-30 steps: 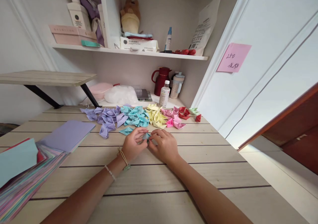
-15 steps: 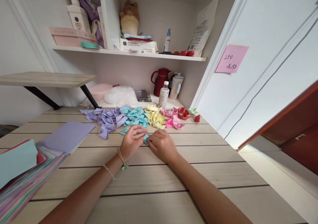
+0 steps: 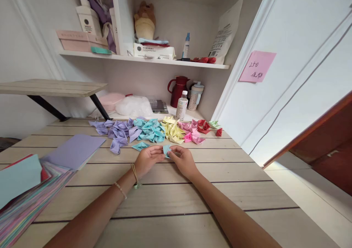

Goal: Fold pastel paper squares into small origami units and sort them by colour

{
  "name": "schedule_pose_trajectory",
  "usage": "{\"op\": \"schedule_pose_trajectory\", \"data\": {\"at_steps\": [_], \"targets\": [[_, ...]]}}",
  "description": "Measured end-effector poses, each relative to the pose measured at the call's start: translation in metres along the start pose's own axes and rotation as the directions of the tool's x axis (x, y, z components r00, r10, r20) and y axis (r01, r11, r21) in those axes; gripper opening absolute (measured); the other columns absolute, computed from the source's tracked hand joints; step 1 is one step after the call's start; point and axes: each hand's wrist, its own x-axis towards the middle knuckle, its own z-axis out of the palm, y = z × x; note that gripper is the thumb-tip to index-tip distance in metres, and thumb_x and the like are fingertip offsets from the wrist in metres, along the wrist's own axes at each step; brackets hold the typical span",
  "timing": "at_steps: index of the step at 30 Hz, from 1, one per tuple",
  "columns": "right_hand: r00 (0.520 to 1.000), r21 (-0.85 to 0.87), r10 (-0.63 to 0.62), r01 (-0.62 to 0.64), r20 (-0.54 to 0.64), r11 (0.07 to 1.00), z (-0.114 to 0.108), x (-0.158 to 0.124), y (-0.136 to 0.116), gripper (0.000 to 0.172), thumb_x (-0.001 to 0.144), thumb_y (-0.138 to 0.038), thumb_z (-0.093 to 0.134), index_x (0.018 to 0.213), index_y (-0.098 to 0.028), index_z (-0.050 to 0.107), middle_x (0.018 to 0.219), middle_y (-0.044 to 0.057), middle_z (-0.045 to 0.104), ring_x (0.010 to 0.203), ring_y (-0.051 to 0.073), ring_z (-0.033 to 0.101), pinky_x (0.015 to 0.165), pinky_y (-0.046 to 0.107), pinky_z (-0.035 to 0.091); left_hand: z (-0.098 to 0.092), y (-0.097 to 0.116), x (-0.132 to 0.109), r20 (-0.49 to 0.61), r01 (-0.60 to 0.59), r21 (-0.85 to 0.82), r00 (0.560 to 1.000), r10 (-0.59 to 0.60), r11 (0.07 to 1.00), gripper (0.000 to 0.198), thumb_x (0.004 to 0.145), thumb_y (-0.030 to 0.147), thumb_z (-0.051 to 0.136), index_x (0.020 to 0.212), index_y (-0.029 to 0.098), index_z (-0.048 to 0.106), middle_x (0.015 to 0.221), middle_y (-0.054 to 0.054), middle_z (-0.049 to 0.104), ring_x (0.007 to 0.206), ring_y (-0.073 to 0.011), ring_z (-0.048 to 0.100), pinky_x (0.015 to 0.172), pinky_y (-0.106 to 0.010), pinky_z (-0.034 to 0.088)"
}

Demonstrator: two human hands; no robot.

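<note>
A small piece of folded light-blue paper (image 3: 166, 150) stands raised between my two hands, just above the slatted table. My right hand (image 3: 183, 161) pinches it from the right, the thumb in front. My left hand (image 3: 148, 160) has its curled fingertips at the paper's left edge, partly hiding it. Just beyond my left hand lies a single blue paper boat (image 3: 140, 146). Behind it several folded blue boats (image 3: 151, 130) are heaped, with purple boats (image 3: 118, 130) to their left and yellow boats (image 3: 173, 130) to their right.
Pink boats (image 3: 192, 132), red boats (image 3: 203, 126) and a green boat (image 3: 214, 124) continue the row rightward. At left lies a stack of coloured paper (image 3: 41, 200) with a purple sheet (image 3: 75, 150) on top. A bottle (image 3: 181, 106) and a red jug (image 3: 178, 91) stand behind.
The blue paper has been lifted from low between my hands and turned, its flat triangular face now showing. My left hand has dropped slightly, uncovering the lone blue boat.
</note>
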Motion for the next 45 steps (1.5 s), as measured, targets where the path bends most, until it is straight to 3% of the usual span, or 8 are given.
{"op": "schedule_pose_trajectory", "data": {"at_steps": [5, 9, 15, 23, 28, 32, 39, 45], "targets": [[0.996, 0.046, 0.030, -0.034, 0.082, 0.998, 0.001, -0.001, 0.000, 0.022, 0.074, -0.034, 0.059, 0.084, -0.016, 0.067, 0.082, 0.005, 0.069, 0.075, 0.019, 0.062, 0.074, 0.031, 0.047, 0.001, -0.001, -0.002, 0.038, 0.042, -0.019, 0.998, -0.041, 0.999, 0.038, 0.057, 0.025, 0.076, 0.091, 0.012, 0.065, 0.081, -0.007, 0.070, 0.073, -0.0165, 0.064, 0.073, -0.029, 0.052], [0.993, 0.116, 0.020, -0.033, 0.112, 0.993, 0.003, -0.002, -0.004, 0.028, 0.079, -0.038, 0.053, 0.091, -0.017, 0.066, 0.090, 0.005, 0.068, 0.083, 0.019, 0.061, 0.078, 0.032, 0.047, 0.002, 0.000, -0.002, -0.051, 0.036, -0.058, 0.998, -0.039, 0.998, 0.031, 0.059, 0.027, 0.075, 0.083, 0.011, 0.064, 0.073, -0.004, 0.068, 0.070, -0.0149, 0.064, 0.070, -0.028, 0.053], [0.998, 0.186, 0.047, -0.038, -0.045, 0.982, 0.014, -0.005, -0.008, 0.058, 0.059, -0.036, 0.074, 0.111, -0.019, 0.054, 0.108, 0.009, 0.060, 0.088, 0.018, 0.059, 0.070, 0.029, 0.050, 0.001, 0.002, -0.001, -0.087, 0.010, -0.160, 0.996, -0.025, 0.987, 0.032, 0.060, 0.029, 0.074, 0.082, 0.011, 0.060, 0.080, -0.006, 0.068, 0.071, -0.0153, 0.064, 0.069, -0.028, 0.052], [0.969, 0.392, 0.235, -0.248, 0.083, 0.886, 0.010, -0.002, 0.000, 0.038, 0.058, -0.035, 0.074, 0.088, -0.014, 0.061, 0.059, -0.001, 0.061, 0.055, 0.013, 0.058, 0.054, 0.024, 0.046, 0.004, -0.001, 0.000, -0.134, -0.059, -0.072, 0.990, 0.049, 0.996, 0.027, 0.058, 0.029, 0.074, 0.071, 0.014, 0.057, 0.070, 0.000, 0.066, 0.069, -0.0149, 0.064, 0.073, -0.031, 0.052], [0.956, 0.454, 0.248, -0.294, 0.159, 0.841, 0.006, 0.000, 0.002, 0.038, 0.054, -0.036, 0.076, 0.083, -0.015, 0.062, 0.064, 0.002, 0.066, 0.063, 0.017, 0.063, 0.060, 0.027, 0.048, 0.002, 0.000, -0.001, -0.131, -0.063, 0.165, 0.988, 0.085, 0.984, 0.029, 0.061, 0.032, 0.071, 0.081, 0.014, 0.061, 0.056, 0.001, 0.063, 0.054, -0.0140, 0.061, 0.058, -0.025, 0.049], [0.954, 0.485, 0.226, -0.295, 0.197, 0.823, 0.004, 0.001, 0.002, 0.036, 0.053, -0.032, 0.077, 0.082, -0.015, 0.063, 0.068, 0.003, 0.067, 0.065, 0.017, 0.064, 0.065, 0.029, 0.050, 0.000, 0.001, -0.002, -0.126, -0.069, 0.171, 0.988, 0.091, 0.983, 0.023, 0.063, 0.032, 0.070, 0.074, 0.014, 0.061, 0.052, 0.001, 0.062, 0.049, -0.0123, 0.058, 0.054, -0.023, 0.047], [0.983, 0.470, 0.185, -0.174, 0.024, 0.865, 0.002, 0.005, 0.007, 0.033, 0.060, -0.036, 0.073, 0.086, -0.017, 0.065, 0.065, 0.001, 0.067, 0.062, 0.016, 0.063, 0.066, 0.030, 0.051, -0.001, 0.000, 0.001, -0.197, -0.013, -0.004, 0.980, 0.012, 1.000, 0.032, 0.058, 0.034, 0.074, 0.078, 0.012, 0.062, 0.060, -0.001, 0.064, 0.055, -0.0128, 0.060, 0.059, -0.026, 0.051], [0.984, 0.348, 0.132, -0.083, -0.118, 0.934, -0.003, 0.005, 0.010, 0.030, 0.066, -0.041, 0.068, 0.084, -0.017, 0.069, 0.071, 0.005, 0.069, 0.066, 0.019, 0.063, 0.066, 0.032, 0.051, -0.003, -0.001, 0.004, -0.182, -0.018, -0.199, 0.983, -0.019, 0.980, 0.036, 0.067, 0.046, 0.065, 0.080, 0.014, 0.056, 0.075, -0.005, 0.065, 0.068, -0.0173, 0.066, 0.068, -0.032, 0.054]]}}
